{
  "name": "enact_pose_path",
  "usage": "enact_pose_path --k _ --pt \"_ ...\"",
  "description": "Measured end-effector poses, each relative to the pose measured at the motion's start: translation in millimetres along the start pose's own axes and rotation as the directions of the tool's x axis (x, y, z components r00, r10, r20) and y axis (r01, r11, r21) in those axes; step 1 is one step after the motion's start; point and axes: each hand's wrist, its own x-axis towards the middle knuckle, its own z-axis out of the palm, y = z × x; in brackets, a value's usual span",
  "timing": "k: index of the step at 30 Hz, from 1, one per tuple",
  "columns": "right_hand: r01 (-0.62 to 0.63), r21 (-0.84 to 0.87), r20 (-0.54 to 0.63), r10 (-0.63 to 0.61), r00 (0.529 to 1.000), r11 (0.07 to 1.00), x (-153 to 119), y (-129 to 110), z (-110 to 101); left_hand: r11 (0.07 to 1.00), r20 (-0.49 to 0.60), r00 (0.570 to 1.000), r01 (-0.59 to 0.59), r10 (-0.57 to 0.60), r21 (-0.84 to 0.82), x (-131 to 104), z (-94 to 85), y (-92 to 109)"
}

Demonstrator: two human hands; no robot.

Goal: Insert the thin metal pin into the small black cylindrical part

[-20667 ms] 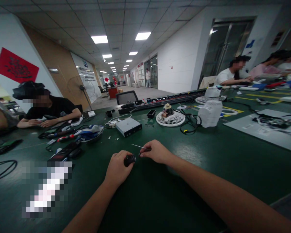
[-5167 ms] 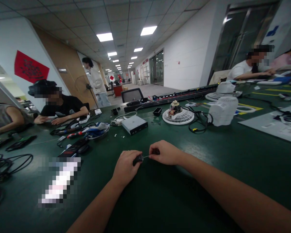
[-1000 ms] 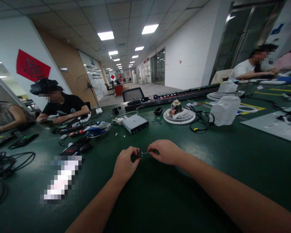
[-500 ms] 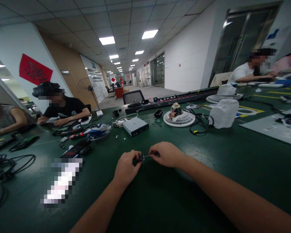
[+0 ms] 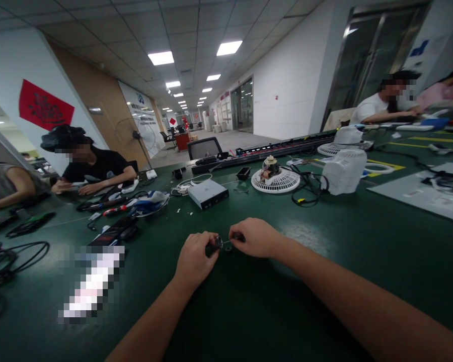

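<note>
- the left hand (image 5: pixel 193 259) has its thumb and fingers closed around a short black cylinder (image 5: pixel 211 247), whose ringed end pokes out past the fingertips and faces the right hand (image 5: pixel 257 238).
- the right hand's thumb and fingers are pinched together on the dark handle of a thin metal tool (image 5: pixel 227 242); the rest of that handle is tucked inside the curled fingers.
- the tool's bare shaft spans the small gap between the two sets of fingertips, pointing at the cylinder's ringed end. whether the tip is inside or only at the rim, i cannot tell.
- a small dark piece (image 5: pixel 228 249) sits just below the shaft, between the fingertips, seemingly on the green table (image 5: pixel 211 311).
- the step in hand looks like close work with the tip at that ringed end: left fingers steadying, right fingers guiding.
- as i judge it, moving the tip well calls for a firm left grip, the shaft kept lined up with the end, and light pressure from the right fingers, since a slip could carry the tip towards the left fingertips.
- beyond the fingers lies a flat silver box (image 5: pixel 208 194); farther out and to their right are a small black tray (image 5: pixel 243 173), a round white grille (image 5: pixel 283 183) and a white housing (image 5: pixel 343 173).
</note>
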Motion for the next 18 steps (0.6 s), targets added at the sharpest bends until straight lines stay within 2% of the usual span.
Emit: enact_pose_path --k 4,7,10,14,18 --pt "-0.132 -0.017 -0.024 0.132 0.991 0.991 -0.1 -4.1 -2.4 0.999 -0.009 1.0 0.026 -0.025 0.025 0.8 0.2 1.1" --pt "-0.194 0.136 -0.025 0.199 0.98 0.972 2.7 -4.4 1.0 0.997 -0.016 0.997 0.071 -0.071 0.038 1.3 0.7 -0.7" --pt "-0.193 0.248 0.069 0.181 0.981 0.949 5.3 -4.2 7.6 0.99 -0.016 0.99 0.141 -0.141 0.025 1.3 1.7 -4.9" --pt "-0.173 0.208 0.17 0.138 0.976 0.963 5.8 -6.1 13.6 0.976 0.011 0.976 0.216 -0.216 0.032 0.5 3.5 -8.7" --pt "-0.172 0.18 0.073 0.161 0.984 0.969 6.2 -6.0 14.5 0.96 0.01 0.96 0.278 -0.279 0.013 -0.2 5.8 -9.3"
